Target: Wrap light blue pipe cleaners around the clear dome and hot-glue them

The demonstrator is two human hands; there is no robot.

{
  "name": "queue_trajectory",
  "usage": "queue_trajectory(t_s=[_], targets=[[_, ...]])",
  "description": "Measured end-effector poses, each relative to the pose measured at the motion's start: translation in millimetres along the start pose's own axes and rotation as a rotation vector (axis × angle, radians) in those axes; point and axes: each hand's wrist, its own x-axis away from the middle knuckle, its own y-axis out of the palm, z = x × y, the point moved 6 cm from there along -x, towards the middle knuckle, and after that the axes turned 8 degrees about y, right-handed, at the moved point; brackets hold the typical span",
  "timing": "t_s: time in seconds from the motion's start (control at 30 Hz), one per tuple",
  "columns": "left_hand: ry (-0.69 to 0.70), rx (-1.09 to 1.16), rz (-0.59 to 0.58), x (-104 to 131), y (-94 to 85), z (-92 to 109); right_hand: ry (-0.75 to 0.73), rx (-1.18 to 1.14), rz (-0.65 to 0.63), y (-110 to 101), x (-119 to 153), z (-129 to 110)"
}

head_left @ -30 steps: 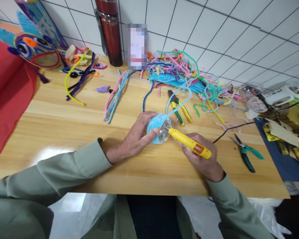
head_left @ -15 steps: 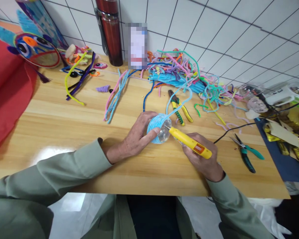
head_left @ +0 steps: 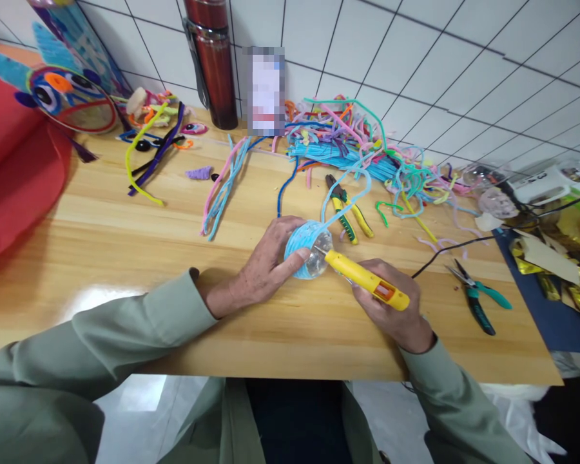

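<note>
My left hand (head_left: 270, 261) is closed around a clear plastic cup (head_left: 321, 258) lying on its side, its open or cut end hard to make out. Light blue pipe cleaner (head_left: 297, 248) is wound around the cup, and a loose length loops up behind it. In my right hand (head_left: 391, 296) is a yellow hot glue gun (head_left: 362, 276), fingers wrapped round its handle. Its nozzle touches or nearly touches the clear wall beside the wound pipe cleaner. Just behind the cup lie yellow-and-green pliers (head_left: 348, 209).
Teal-handled needle-nose pliers (head_left: 478, 293) lie at right, near the black cable (head_left: 444, 251). A heap of pipe cleaners (head_left: 343, 138) lies along the tiled wall. A red thermos (head_left: 217, 71) and a blurred phone (head_left: 265, 90) stand at the back; a decorated owl-like piece (head_left: 67, 96) is at left.
The glue gun and my right hand have shifted very slightly left along the cup. My left hand and the cup have stayed in place.
</note>
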Motion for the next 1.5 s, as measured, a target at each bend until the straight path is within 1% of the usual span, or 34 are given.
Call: queue_trajectory(t_s=[0.2,0.37,0.47,0.6,0.77,0.97,1.17,1.37,1.5], targets=[[0.006,-0.003,-0.004,0.0,-0.2,0.5,-0.004,0.035,0.022,-1.9,-0.7,0.3],[-0.008,0.003,-0.006,0.2,-0.4,0.2,-0.019,0.026,-0.009,-0.7,-0.4,-0.3],[0.001,0.000,-0.004,1.0,-0.1,0.2,-0.004,0.041,0.015,-2.3,-1.2,-0.1],[-0.023,-0.002,0.006,3.2,0.3,-3.6,0.034,0.024,0.038,-4.2,-0.9,2.2],[-0.046,0.016,0.012,4.5,1.2,-6.5,0.008,-0.016,-0.003,-2.5,0.4,3.5],[-0.057,0.025,0.019,3.7,0.1,-3.8,0.027,0.007,0.029,-4.9,-1.2,2.8],[-0.087,0.036,0.006,2.8,-0.9,-3.9,0.044,-0.018,0.004,-3.7,-0.5,2.2],[-0.073,0.041,0.000,2.9,-0.6,-3.3,0.038,0.018,0.035,-4.6,-0.9,4.8],[-0.076,0.041,-0.003,2.8,-1.1,-2.0,0.058,-0.017,0.046,-5.5,-0.9,7.4]])
